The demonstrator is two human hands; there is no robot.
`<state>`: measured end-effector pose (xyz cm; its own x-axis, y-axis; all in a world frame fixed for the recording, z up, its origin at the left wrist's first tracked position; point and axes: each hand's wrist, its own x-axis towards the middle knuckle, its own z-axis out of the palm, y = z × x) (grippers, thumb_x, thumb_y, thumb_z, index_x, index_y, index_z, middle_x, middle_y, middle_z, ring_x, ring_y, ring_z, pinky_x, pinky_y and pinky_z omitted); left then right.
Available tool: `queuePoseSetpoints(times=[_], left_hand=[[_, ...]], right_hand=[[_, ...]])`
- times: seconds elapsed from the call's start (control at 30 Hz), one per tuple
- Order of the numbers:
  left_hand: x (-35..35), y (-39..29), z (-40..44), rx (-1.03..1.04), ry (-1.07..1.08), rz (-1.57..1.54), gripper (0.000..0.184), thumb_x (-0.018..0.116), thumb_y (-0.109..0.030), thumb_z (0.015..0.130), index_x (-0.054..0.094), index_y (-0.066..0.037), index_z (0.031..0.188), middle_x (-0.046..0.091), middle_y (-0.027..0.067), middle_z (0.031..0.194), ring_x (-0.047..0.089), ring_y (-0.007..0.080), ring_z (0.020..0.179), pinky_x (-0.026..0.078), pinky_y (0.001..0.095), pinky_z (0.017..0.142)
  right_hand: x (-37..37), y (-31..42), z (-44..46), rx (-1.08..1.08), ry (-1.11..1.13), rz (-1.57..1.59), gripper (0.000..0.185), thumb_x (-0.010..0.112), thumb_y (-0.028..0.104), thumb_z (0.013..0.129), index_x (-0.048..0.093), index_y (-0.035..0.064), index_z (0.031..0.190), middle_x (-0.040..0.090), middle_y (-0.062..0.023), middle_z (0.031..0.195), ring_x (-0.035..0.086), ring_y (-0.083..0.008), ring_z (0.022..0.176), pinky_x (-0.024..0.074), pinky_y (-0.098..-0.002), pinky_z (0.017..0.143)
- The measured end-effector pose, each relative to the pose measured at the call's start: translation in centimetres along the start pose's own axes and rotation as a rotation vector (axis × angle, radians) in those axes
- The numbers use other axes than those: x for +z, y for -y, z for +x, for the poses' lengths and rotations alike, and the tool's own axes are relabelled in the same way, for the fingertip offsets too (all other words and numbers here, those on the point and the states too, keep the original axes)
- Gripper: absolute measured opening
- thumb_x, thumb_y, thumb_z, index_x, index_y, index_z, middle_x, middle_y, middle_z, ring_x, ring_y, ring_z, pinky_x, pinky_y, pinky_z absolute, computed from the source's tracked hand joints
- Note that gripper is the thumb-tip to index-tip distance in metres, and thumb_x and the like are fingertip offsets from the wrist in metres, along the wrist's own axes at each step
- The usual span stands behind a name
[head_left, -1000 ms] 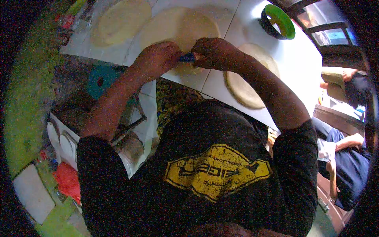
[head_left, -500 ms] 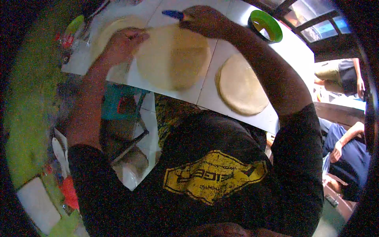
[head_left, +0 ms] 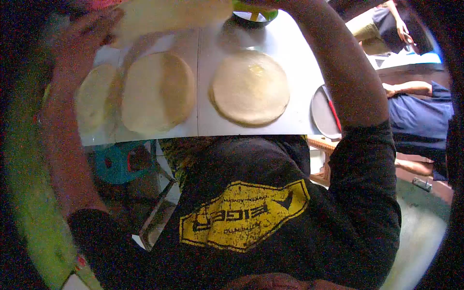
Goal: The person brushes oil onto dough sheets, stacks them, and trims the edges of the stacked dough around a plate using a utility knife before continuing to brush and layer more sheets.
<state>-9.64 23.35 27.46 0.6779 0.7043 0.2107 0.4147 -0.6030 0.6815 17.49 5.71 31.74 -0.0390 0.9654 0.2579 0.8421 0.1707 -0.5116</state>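
My left hand [head_left: 99,26] is at the upper left, smeared by motion, at the end of a long pale blurred shape [head_left: 174,19] that looks like dough. My right hand [head_left: 266,3] is at the top edge, mostly cut off, by a green-rimmed bowl [head_left: 256,19]; its fingers are hidden. Below lie several flat round doughs on the white tiled table [head_left: 205,113]: one at the right [head_left: 251,92] with a shiny spot on top, one in the middle [head_left: 145,94] partly in shadow, and one at the left [head_left: 96,101] close beside the middle one.
A round grey plate [head_left: 321,113] with a red-handled utensil [head_left: 334,115] lies at the table's right edge. A teal stool [head_left: 113,164] stands below the table. At the right are two other people, one in dark blue clothing [head_left: 418,116]. A green wall [head_left: 29,159] runs along the left.
The view has turned and shifted, so the doughs appear lower and further left. Both hands are now at the top edge. The blue object in my right hand no longer shows.
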Motion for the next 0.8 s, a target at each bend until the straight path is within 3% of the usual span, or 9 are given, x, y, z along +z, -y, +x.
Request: queuePoseSetpoints(times=[0.03, 0.1, 0.13, 0.2, 0.3, 0.37, 0.43, 0.5, 0.8], left_hand=[[1.4, -0.1, 0.7, 0.072, 0.052, -0.046, 0.032, 0.057, -0.034, 0.094, 0.068, -0.011, 0.114, 0.068, 0.0071, 0.107, 0.066, 0.0194, 0.093, 0.053, 0.0323, 0.082], [4.2, -3.6, 1.6, -0.034, 0.259, -0.286, 0.028, 0.061, -0.028, 0.095, 0.067, -0.001, 0.1, 0.062, 0.0025, 0.09, 0.059, 0.0118, 0.077, 0.052, 0.028, 0.071], [6.2, -4.2, 1.8, -0.063, 0.24, -0.343, 0.027, 0.06, -0.028, 0.095, 0.066, -0.001, 0.096, 0.061, 0.0023, 0.088, 0.058, 0.0112, 0.075, 0.052, 0.0281, 0.07], [9.3, -4.8, 2.9, -0.09, 0.224, -0.393, 0.027, 0.059, -0.028, 0.096, 0.065, -0.001, 0.093, 0.06, 0.0021, 0.087, 0.057, 0.0107, 0.074, 0.052, 0.0283, 0.07], [12.2, -4.6, 2.9, 0.067, 0.321, -0.268, 0.03, 0.059, -0.028, 0.096, 0.059, -0.001, 0.083, 0.057, 0.0009, 0.082, 0.056, 0.0097, 0.071, 0.052, 0.0298, 0.069], [14.1, -4.7, 0.5, 0.314, 0.254, -0.084, 0.028, 0.059, -0.03, 0.094, 0.066, -0.005, 0.102, 0.066, 0.0095, 0.098, 0.064, 0.022, 0.088, 0.052, 0.036, 0.081], [16.0, -4.4, -2.5, 0.384, 0.278, -0.055, 0.027, 0.06, -0.028, 0.092, 0.068, -0.006, 0.107, 0.068, 0.0139, 0.103, 0.066, 0.0287, 0.095, 0.051, 0.0397, 0.087], [19.0, -2.0, -5.4, 0.436, 0.329, -0.072, 0.023, 0.062, -0.023, 0.09, 0.068, -0.007, 0.105, 0.068, 0.015, 0.103, 0.065, 0.0309, 0.097, 0.051, 0.0411, 0.088], [23.3, 2.8, -14.1, 0.544, 0.295, -0.049, 0.023, 0.067, -0.015, 0.084, 0.068, -0.007, 0.105, 0.067, 0.0121, 0.104, 0.063, 0.0324, 0.104, 0.052, 0.0401, 0.088]], right_hand=[[0.5, -1.7, -0.8, -0.022, -0.129, -0.146, 0.041, 0.065, 0.033, 0.086, 0.061, -0.0001, 0.108, 0.066, -0.0215, 0.093, 0.065, -0.0328, 0.086, 0.0493, -0.0457, 0.078], [0.0, -1.1, -1.3, -0.041, -0.259, -0.296, 0.04, 0.065, 0.033, 0.086, 0.061, -0.0005, 0.108, 0.067, -0.0214, 0.091, 0.065, -0.0327, 0.085, 0.0494, -0.0463, 0.079], [-1.0, 1.6, -1.1, 0.355, -0.059, -0.194, 0.042, 0.065, 0.033, 0.086, 0.06, -0.0014, 0.108, 0.067, -0.0221, 0.094, 0.065, -0.0342, 0.088, 0.0492, -0.0466, 0.081], [-1.7, 2.1, -1.3, 0.749, 0.139, -0.076, 0.043, 0.065, 0.033, 0.086, 0.059, -0.0024, 0.109, 0.066, -0.0229, 0.096, 0.064, -0.0358, 0.092, 0.049, -0.0468, 0.083], [-0.9, -6.4, -4.7, 0.428, -0.005, -0.054, 0.029, 0.063, 0.029, 0.089, 0.059, 0.0011, 0.094, 0.062, -0.0179, 0.082, 0.062, -0.0339, 0.081, 0.0492, -0.0414, 0.075], [0.4, -10.9, -7.6, 0.215, -0.105, -0.037, 0.024, 0.061, 0.026, 0.091, 0.059, 0.0034, 0.084, 0.059, -0.0146, 0.072, 0.061, -0.0326, 0.074, 0.0493, -0.0378, 0.069], [2.5, -10.3, -11.9, 0.23, 0.004, -0.135, 0.01, 0.066, 0.014, 0.086, 0.063, 0.0054, 0.089, 0.059, -0.0137, 0.074, 0.062, -0.0297, 0.076, 0.0487, -0.0339, 0.068], [6.1, -10.6, -15.8, 0.035, 0.069, -0.175, 0.013, 0.068, 0.008, 0.08, 0.066, 0.0076, 0.093, 0.06, -0.0119, 0.076, 0.061, -0.03, 0.074, 0.0485, -0.0367, 0.066], [14.7, -8.4, -23.5, 0.038, 0.096, -0.132, 0.021, 0.066, 0.006, 0.072, 0.068, 0.012, 0.092, 0.062, -0.0049, 0.082, 0.058, -0.0269, 0.076, 0.0447, -0.0373, 0.072]])
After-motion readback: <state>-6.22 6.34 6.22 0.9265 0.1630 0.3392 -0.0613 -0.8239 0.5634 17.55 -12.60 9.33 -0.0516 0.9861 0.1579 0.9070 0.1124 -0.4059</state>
